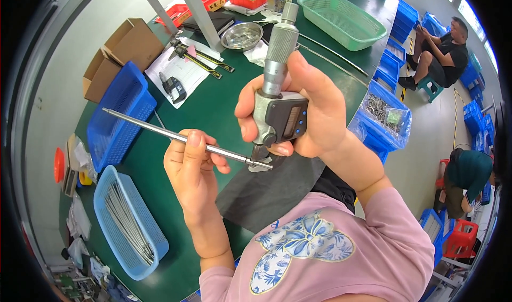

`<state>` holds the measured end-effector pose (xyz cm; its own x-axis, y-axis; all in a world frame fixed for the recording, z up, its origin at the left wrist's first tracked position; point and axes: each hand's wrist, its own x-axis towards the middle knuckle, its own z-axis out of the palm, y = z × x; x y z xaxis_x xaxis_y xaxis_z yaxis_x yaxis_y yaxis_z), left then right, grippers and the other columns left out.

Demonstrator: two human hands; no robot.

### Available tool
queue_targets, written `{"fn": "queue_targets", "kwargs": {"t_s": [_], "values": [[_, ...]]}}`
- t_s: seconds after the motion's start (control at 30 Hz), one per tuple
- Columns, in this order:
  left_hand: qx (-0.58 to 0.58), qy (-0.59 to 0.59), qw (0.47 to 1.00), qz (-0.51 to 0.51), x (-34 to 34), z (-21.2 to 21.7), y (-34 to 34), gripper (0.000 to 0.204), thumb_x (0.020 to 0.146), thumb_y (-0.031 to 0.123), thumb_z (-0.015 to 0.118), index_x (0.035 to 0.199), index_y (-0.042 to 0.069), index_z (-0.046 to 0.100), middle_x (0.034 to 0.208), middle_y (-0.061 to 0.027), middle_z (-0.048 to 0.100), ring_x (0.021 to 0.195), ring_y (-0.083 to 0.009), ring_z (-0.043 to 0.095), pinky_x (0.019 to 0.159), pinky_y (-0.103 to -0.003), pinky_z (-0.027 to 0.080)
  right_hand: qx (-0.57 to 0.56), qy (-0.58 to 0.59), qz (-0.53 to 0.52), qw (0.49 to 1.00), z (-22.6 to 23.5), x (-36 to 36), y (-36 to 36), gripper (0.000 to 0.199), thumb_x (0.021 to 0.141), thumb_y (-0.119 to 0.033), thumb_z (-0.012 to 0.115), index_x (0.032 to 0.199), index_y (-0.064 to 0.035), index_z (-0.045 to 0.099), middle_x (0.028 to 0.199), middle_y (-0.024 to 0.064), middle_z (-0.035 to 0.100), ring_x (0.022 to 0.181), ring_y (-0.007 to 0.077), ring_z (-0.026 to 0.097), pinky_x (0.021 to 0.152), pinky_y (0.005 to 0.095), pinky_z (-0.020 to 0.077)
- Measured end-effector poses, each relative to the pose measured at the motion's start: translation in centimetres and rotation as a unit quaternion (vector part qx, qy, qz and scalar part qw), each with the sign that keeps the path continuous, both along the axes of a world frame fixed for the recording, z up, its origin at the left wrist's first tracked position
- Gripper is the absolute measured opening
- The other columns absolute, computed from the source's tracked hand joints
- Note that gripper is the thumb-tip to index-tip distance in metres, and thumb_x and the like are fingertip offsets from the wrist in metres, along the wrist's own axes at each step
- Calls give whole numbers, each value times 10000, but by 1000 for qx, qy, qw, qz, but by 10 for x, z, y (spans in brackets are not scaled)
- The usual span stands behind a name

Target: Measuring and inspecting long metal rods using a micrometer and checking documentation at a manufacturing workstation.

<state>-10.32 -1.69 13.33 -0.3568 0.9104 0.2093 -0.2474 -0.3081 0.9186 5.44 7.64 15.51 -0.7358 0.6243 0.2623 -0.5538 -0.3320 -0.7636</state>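
Observation:
Between the thumb and fingers of my left hand (193, 166) is a slim metal rod (154, 127), its far tip pointing up and left. My right hand (320, 102) grips a digital micrometer (277, 107), held upright with its thimble at the top and its small screen facing right. The rod's near end lies at the micrometer's frame, by the measuring gap; whether the jaws touch it I cannot tell. Under my hands a dark grey cloth (266, 195) covers the table's near edge.
A light blue basket (160, 238) of similar rods stands at left, with a darker blue basket (144, 97) behind it. Calipers (205, 62) lie on paper. A metal bowl (241, 36) and green basket (344, 22) are farther back. Blue bins (386, 110) line the right; two people sit beyond.

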Motion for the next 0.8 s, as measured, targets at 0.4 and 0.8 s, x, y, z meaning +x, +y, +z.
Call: {"fn": "queue_targets", "kwargs": {"t_s": [0.4, 0.8], "values": [[1, -8, 1000, -9, -1, 2, -2, 248, 911, 204, 509, 795, -12, 548, 558, -81, 545, 450, -134, 523, 426, -229, 441, -59, 39, 3, 997, 3, 0, -7, 590, 927, -461, 250, 934, 31, 575, 746, 179, 624, 409, 125, 499, 359, 210, 396], [1, -3, 1000, -15, 0, 0, 0, 250, 904, 214, 525, 789, -7, 550, 564, -71, 541, 450, -125, 521, 426, -229, 443, 18, -10, -34, 999, 3, 0, -4, 685, 873, -573, 342, 912, 77, 554, 731, 225, 596, 509, 210, 566, 332, 233, 403]]}}
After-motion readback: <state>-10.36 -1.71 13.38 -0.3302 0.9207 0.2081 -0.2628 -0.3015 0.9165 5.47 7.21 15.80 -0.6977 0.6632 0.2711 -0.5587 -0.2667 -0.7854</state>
